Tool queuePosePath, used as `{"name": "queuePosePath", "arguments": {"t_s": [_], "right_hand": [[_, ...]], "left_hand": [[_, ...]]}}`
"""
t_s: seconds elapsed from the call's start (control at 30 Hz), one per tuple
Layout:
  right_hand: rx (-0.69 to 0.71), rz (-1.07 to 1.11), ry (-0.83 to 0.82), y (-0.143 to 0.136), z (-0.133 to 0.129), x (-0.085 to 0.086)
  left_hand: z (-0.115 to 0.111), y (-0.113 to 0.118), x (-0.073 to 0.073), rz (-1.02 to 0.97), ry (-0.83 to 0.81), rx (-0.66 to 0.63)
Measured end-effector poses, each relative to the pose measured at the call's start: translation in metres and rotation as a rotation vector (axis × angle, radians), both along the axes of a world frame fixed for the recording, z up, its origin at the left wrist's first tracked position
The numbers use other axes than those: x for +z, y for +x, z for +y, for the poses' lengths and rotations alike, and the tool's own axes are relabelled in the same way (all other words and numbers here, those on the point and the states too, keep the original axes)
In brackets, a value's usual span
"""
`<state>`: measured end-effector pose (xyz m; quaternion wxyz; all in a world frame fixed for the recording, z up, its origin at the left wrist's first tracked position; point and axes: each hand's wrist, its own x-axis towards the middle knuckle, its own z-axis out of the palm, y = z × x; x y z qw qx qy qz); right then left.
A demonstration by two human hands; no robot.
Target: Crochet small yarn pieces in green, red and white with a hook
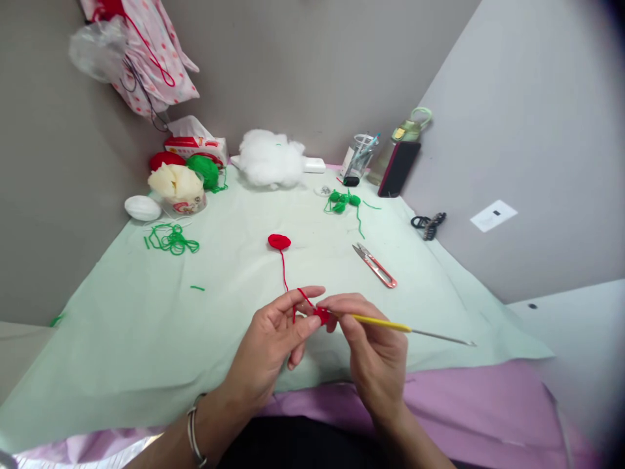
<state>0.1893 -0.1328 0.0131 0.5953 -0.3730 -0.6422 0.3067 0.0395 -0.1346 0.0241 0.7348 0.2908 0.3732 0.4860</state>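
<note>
Between thumb and fingers, my left hand (280,332) pinches a small red crocheted piece (321,316). Red yarn (284,270) loops over its raised index finger and leads back to a small red bundle (279,241) on the cloth. A crochet hook with a yellow handle (383,322) is gripped in my right hand (374,345). One end of the hook meets the red piece, where the fingers partly hide it; the other metal end points right.
Orange-handled snips (375,266) lie right of centre on the pale green cloth (234,260). Green yarn scraps (173,240) are at the left, green crocheted pieces (344,200) behind the snips. White stuffing (271,158), a tissue box (195,146) and a phone (399,169) stand along the back.
</note>
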Motion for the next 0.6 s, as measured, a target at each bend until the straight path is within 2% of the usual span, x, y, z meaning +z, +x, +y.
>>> {"name": "queuePosePath", "arguments": {"t_s": [0.13,0.2,0.3,0.4,0.5,0.6], "right_hand": [[-0.096,-0.335,0.231,0.004,-0.007,-0.009],[-0.141,-0.385,0.275,0.007,-0.008,-0.011],[-0.142,-0.090,0.086,0.008,-0.003,-0.008],[-0.041,0.202,-0.094,0.007,0.004,-0.004],[0.017,0.174,-0.130,0.003,0.007,-0.001],[-0.026,0.090,-0.113,0.001,0.004,0.000]], "left_hand": [[0.002,0.001,0.001,-0.036,-0.034,0.075],[0.004,0.000,0.002,-0.124,-0.095,0.051],[0.006,-0.003,0.001,-0.228,-0.166,-0.005],[0.006,-0.003,0.000,-0.211,-0.147,0.028],[0.004,-0.001,-0.001,-0.115,-0.077,0.034],[0.003,0.002,-0.001,-0.029,-0.033,0.029]]}}
